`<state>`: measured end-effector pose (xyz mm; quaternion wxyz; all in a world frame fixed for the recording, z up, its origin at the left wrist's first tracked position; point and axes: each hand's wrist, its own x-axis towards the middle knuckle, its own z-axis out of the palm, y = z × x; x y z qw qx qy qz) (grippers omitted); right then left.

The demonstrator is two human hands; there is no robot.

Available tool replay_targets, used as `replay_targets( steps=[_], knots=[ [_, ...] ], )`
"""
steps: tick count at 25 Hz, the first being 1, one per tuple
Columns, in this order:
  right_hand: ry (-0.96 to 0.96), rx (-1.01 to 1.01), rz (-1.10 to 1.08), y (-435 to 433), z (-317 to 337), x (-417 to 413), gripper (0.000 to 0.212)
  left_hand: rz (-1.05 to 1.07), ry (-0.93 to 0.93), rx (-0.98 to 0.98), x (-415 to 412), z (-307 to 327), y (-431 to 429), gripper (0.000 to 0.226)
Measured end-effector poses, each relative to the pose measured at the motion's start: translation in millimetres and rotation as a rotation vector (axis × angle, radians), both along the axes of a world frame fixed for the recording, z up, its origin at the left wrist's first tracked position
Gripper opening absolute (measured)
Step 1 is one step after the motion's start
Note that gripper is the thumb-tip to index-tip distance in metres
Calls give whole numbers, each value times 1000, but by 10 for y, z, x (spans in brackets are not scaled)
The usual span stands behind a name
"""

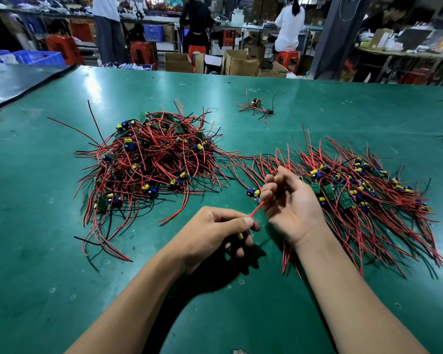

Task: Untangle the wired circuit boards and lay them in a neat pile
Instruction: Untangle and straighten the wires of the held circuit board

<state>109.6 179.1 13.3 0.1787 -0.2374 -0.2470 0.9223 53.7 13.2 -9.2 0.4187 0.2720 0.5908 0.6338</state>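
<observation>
A tangled heap of small circuit boards (pixel 149 159) with red and black wires lies on the green table (pixel 49 264) at centre left. A flatter, combed-out pile of boards (pixel 356 190) lies at right, wires all running toward me. My left hand (pixel 215 233) is closed around one board with a yellow capacitor, thumb and finger pinching its red wire (pixel 257 208). My right hand (pixel 289 203), palm up, pinches the other end of that same wire with its fingertips. Another board (pixel 252 194) lies just behind my right fingers.
A small separate cluster of boards and wires (pixel 257 107) lies farther back on the table. A dark mat (pixel 16 80) covers the far left corner. Beyond the table stand people, red stools, cardboard boxes and blue crates.
</observation>
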Motion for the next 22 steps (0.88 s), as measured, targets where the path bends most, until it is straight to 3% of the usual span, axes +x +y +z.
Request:
replay_targets(
  steps=[2, 5, 8, 12, 16, 20, 22],
  knots=[
    [40, -46, 10, 8, -6, 10, 46, 26, -26, -4, 7, 6, 3, 16],
    [21, 177, 23, -27, -53, -11, 43, 167, -71, -5, -21, 17, 21, 20],
    [-41, 347, 47, -60, -121, -19, 65, 363, -175, 36, -87, 44, 47, 34],
    [-128, 610, 96, -167, -169, -25, 40, 460, -375, 138, -194, 61, 43, 53],
    [-200, 1059, 106, -295, -211, 0, 12, 412, -428, 177, -202, 58, 56, 63],
    [-301, 1591, 50, -403, -287, 9, 27, 342, -417, 175, -161, 59, 91, 59],
    [-303, 1661, 9, -401, -290, -4, 25, 319, -398, 173, -149, 65, 98, 49]
  ],
)
